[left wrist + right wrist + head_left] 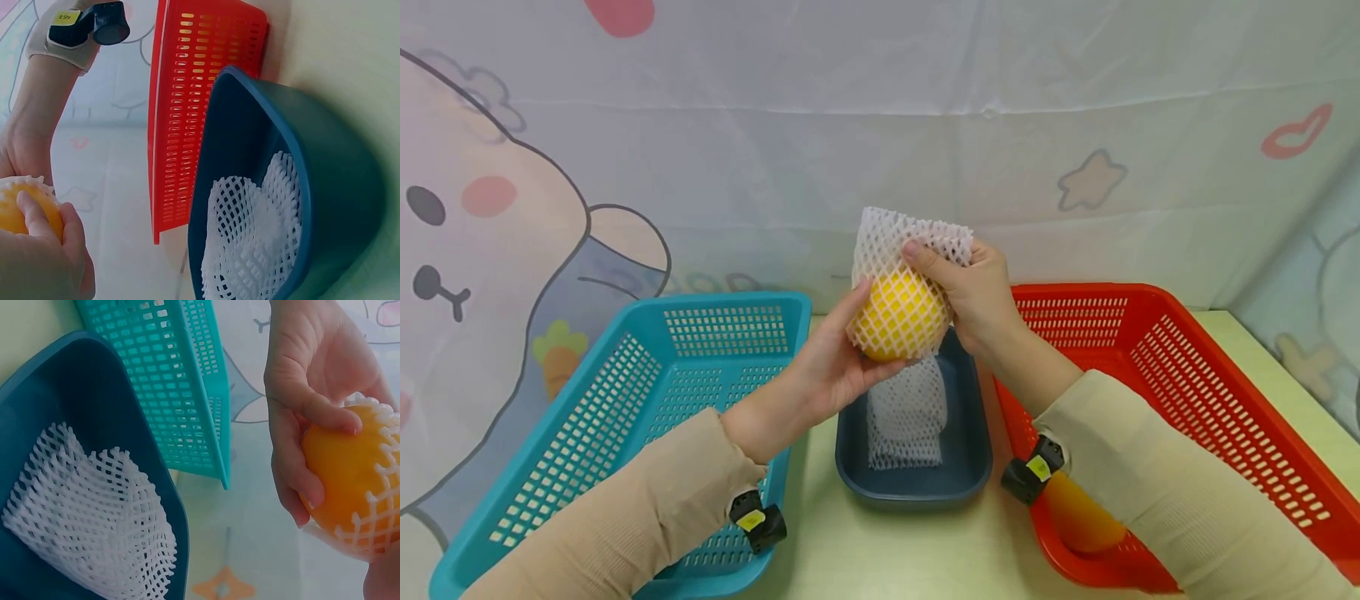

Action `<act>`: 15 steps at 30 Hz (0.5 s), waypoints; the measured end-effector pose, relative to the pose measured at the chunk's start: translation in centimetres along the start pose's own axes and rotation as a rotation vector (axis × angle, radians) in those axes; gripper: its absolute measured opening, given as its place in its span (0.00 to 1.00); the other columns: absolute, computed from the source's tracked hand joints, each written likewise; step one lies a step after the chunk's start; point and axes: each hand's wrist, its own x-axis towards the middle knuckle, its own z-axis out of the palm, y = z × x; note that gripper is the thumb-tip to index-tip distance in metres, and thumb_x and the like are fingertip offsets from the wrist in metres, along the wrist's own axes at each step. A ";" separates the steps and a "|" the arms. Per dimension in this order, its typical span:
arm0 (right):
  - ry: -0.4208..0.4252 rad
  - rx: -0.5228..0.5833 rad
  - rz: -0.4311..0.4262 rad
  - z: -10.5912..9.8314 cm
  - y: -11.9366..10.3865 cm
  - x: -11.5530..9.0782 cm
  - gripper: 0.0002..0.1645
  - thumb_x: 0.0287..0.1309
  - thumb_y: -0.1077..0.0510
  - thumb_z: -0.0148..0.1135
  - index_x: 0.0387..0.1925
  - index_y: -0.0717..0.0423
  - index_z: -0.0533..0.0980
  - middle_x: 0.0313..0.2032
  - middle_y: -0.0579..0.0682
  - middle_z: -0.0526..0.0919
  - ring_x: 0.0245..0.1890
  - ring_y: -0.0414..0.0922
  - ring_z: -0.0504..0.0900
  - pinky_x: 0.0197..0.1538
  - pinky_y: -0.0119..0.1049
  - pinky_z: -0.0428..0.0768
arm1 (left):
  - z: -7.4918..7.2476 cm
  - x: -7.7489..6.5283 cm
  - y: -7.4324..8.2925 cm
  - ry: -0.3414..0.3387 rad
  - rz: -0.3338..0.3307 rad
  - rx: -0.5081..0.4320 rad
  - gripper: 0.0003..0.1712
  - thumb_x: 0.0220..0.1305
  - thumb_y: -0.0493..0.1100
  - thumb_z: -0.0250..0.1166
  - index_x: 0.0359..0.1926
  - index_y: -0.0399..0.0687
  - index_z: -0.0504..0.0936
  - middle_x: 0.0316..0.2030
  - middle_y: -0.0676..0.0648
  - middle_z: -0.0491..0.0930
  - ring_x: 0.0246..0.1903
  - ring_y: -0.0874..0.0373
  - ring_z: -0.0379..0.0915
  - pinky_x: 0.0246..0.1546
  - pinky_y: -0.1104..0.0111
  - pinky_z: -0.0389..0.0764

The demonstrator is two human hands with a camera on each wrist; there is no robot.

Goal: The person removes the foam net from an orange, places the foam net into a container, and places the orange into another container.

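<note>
A round yellow-orange fruit [898, 315] sits partly inside a white foam net sleeve [887, 237], held up above the dark blue bin. My left hand [831, 358] grips the fruit from below and the left; in the right wrist view its fingers [337, 419] curl over the bare orange skin. With the thumb in front, my right hand [981, 292] pinches the sleeve's upper part beside the fruit. The net's loose end stands above the fruit. In the left wrist view the fruit [31, 209] shows only partly, behind the left fingers.
More foam net sleeves [907, 417] lie in the dark blue bin [917, 492]. A teal basket [778, 467] stands to the left, a red basket [1240, 400] to the right. Under the right forearm, an orange fruit [1078, 517] lies in the red basket. A printed cloth hangs behind.
</note>
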 end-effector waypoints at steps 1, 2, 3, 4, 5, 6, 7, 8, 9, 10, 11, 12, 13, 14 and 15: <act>-0.007 0.002 0.002 0.0 0.0 0.0 0.10 0.55 0.62 0.64 0.41 0.56 0.77 0.37 0.48 0.81 0.36 0.43 0.80 0.41 0.33 0.80 | 0.0 0.0 0.0 -0.001 0.000 -0.003 0.35 0.65 0.63 0.48 0.67 0.53 0.55 0.56 0.42 0.62 0.50 0.46 0.68 0.35 0.71 0.80; -0.017 0.001 0.005 0.0 -0.1 0.0 0.10 0.56 0.62 0.64 0.41 0.56 0.76 0.37 0.49 0.81 0.37 0.44 0.80 0.41 0.34 0.80 | 0.0 0.0 0.0 -0.001 0.001 -0.005 0.35 0.65 0.63 0.48 0.67 0.53 0.55 0.56 0.42 0.62 0.50 0.46 0.68 0.36 0.71 0.80; -0.030 -0.003 0.012 -0.1 -0.1 0.0 0.10 0.56 0.62 0.63 0.42 0.56 0.76 0.37 0.49 0.81 0.37 0.44 0.80 0.42 0.34 0.80 | -0.1 0.1 -0.1 0.001 0.002 -0.005 0.35 0.65 0.63 0.48 0.66 0.53 0.55 0.56 0.43 0.62 0.51 0.46 0.68 0.37 0.71 0.80; -0.050 -0.008 0.015 -0.1 -0.1 -0.1 0.11 0.57 0.62 0.63 0.42 0.56 0.76 0.38 0.49 0.81 0.37 0.44 0.79 0.42 0.34 0.80 | -0.1 0.1 -0.1 0.003 0.001 -0.010 0.35 0.65 0.63 0.48 0.66 0.53 0.55 0.56 0.43 0.62 0.51 0.46 0.67 0.37 0.70 0.80; -0.073 -0.020 0.024 -0.2 -0.1 -0.1 0.12 0.57 0.62 0.62 0.43 0.56 0.75 0.39 0.49 0.80 0.38 0.44 0.79 0.43 0.34 0.80 | -0.2 0.1 -0.1 0.002 0.001 -0.018 0.34 0.65 0.63 0.48 0.67 0.53 0.55 0.57 0.43 0.61 0.52 0.47 0.67 0.38 0.69 0.80; -0.099 -0.034 0.032 -0.4 -0.1 -0.1 0.12 0.58 0.61 0.61 0.44 0.56 0.74 0.40 0.49 0.80 0.39 0.44 0.79 0.44 0.34 0.79 | -0.2 0.1 -0.1 -0.001 0.001 -0.026 0.34 0.66 0.63 0.48 0.67 0.53 0.55 0.57 0.43 0.61 0.53 0.47 0.66 0.40 0.69 0.80; -0.129 -0.051 0.036 -0.5 -0.1 0.0 0.13 0.58 0.61 0.60 0.45 0.56 0.73 0.41 0.50 0.79 0.40 0.45 0.78 0.45 0.34 0.79 | -0.3 0.2 -0.1 0.000 -0.001 -0.033 0.34 0.66 0.62 0.48 0.67 0.53 0.55 0.58 0.43 0.61 0.54 0.47 0.65 0.40 0.68 0.80; -0.154 -0.077 0.040 -0.6 -0.1 -0.1 0.14 0.58 0.61 0.60 0.47 0.56 0.72 0.42 0.50 0.79 0.41 0.45 0.78 0.46 0.34 0.78 | -0.4 0.1 -0.1 0.002 -0.002 -0.038 0.34 0.66 0.62 0.48 0.67 0.53 0.55 0.58 0.43 0.61 0.54 0.47 0.65 0.40 0.68 0.80; -0.183 -0.100 0.041 -0.8 0.0 -0.1 0.16 0.58 0.61 0.59 0.48 0.56 0.71 0.43 0.51 0.78 0.42 0.46 0.77 0.47 0.35 0.78 | -0.4 0.1 -0.1 0.001 -0.003 -0.045 0.34 0.66 0.62 0.48 0.67 0.53 0.55 0.58 0.43 0.60 0.54 0.47 0.65 0.40 0.68 0.80; -0.210 -0.124 0.038 -0.9 0.1 -0.1 0.18 0.57 0.61 0.58 0.50 0.56 0.70 0.44 0.51 0.77 0.42 0.46 0.76 0.48 0.35 0.78 | -0.4 0.1 -0.1 -0.002 -0.001 -0.049 0.34 0.67 0.62 0.47 0.67 0.53 0.55 0.58 0.43 0.60 0.55 0.47 0.64 0.40 0.68 0.80; -0.230 -0.150 0.040 -1.0 0.1 -0.2 0.19 0.56 0.61 0.58 0.51 0.56 0.69 0.46 0.52 0.77 0.43 0.47 0.76 0.49 0.36 0.77 | -0.4 0.1 -0.1 -0.005 0.001 -0.048 0.34 0.67 0.62 0.47 0.67 0.53 0.55 0.58 0.43 0.60 0.55 0.47 0.64 0.40 0.68 0.80; -0.245 -0.173 0.038 -1.0 0.2 -0.2 0.21 0.56 0.62 0.58 0.52 0.57 0.69 0.46 0.53 0.77 0.44 0.48 0.76 0.49 0.37 0.77 | -0.4 0.0 0.0 -0.009 0.003 -0.048 0.34 0.67 0.62 0.47 0.67 0.53 0.55 0.58 0.43 0.60 0.55 0.46 0.64 0.40 0.68 0.80; -0.258 -0.197 0.037 -1.0 0.2 -0.3 0.22 0.55 0.62 0.59 0.53 0.57 0.68 0.47 0.54 0.76 0.44 0.48 0.76 0.50 0.38 0.77 | -0.4 0.0 0.0 -0.012 0.005 -0.046 0.34 0.67 0.62 0.47 0.67 0.52 0.55 0.58 0.43 0.60 0.54 0.47 0.65 0.39 0.68 0.80; -0.265 -0.217 0.040 -1.0 0.2 -0.3 0.24 0.54 0.62 0.60 0.54 0.57 0.67 0.48 0.54 0.76 0.45 0.49 0.76 0.50 0.38 0.77 | -0.3 0.0 0.0 -0.014 0.009 -0.045 0.34 0.67 0.62 0.47 0.67 0.52 0.55 0.58 0.43 0.61 0.54 0.47 0.65 0.39 0.68 0.80; -0.268 -0.230 0.042 -0.9 0.2 -0.3 0.25 0.54 0.62 0.60 0.54 0.57 0.67 0.48 0.55 0.76 0.45 0.49 0.76 0.50 0.39 0.77 | -0.3 0.0 0.0 -0.018 0.012 -0.044 0.34 0.67 0.62 0.47 0.67 0.52 0.56 0.58 0.43 0.61 0.54 0.47 0.65 0.40 0.68 0.80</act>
